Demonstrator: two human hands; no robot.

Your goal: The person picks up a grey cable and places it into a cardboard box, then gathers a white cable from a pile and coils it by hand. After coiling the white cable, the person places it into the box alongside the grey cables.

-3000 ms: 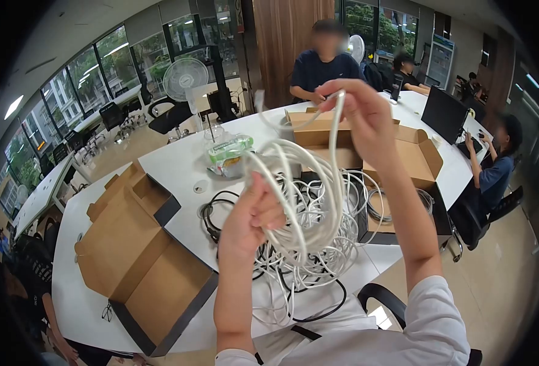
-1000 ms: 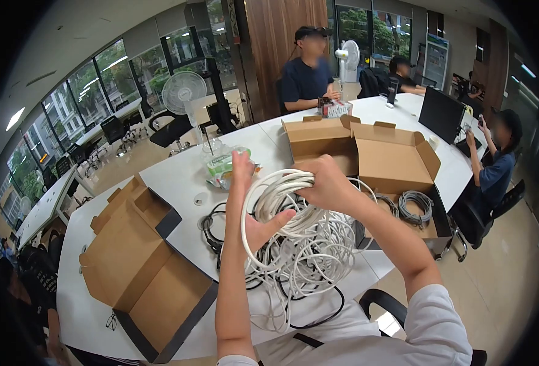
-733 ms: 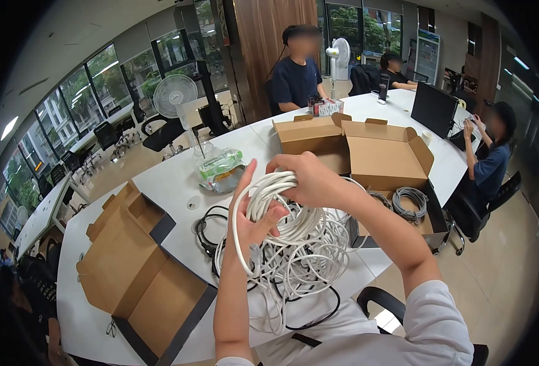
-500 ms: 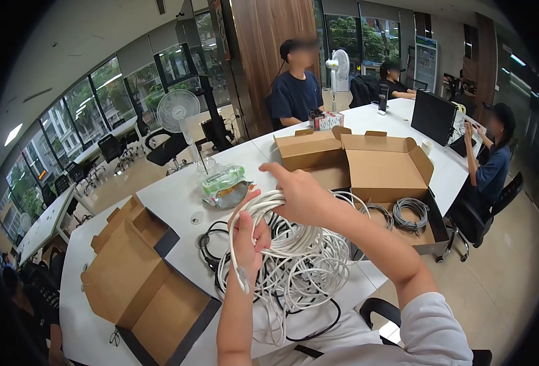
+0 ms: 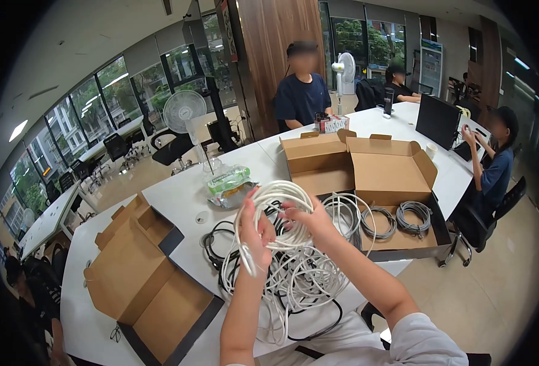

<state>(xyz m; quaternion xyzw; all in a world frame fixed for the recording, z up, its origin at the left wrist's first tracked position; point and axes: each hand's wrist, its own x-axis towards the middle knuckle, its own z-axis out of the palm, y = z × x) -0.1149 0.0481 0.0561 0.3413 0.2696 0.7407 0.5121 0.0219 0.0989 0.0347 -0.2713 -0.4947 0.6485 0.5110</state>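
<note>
My left hand is closed around one side of a coil of white cable, held upright above the table. At the coil's right side is my right hand, its fingers bent and slightly blurred around the white cable. Below both hands lies a tangled heap of white cable, with loose loops reaching to the right. Black cables stick out of the heap on its left and front.
An open cardboard box lies at left. Another open box at right holds grey cable coils. Behind the coil sits a green-and-clear food package. People sit around the white table, near a monitor.
My right hand has come down and right, from the top of the coil to its right side. The coil now shows as a rounder, open ring. The view has shifted slightly.
</note>
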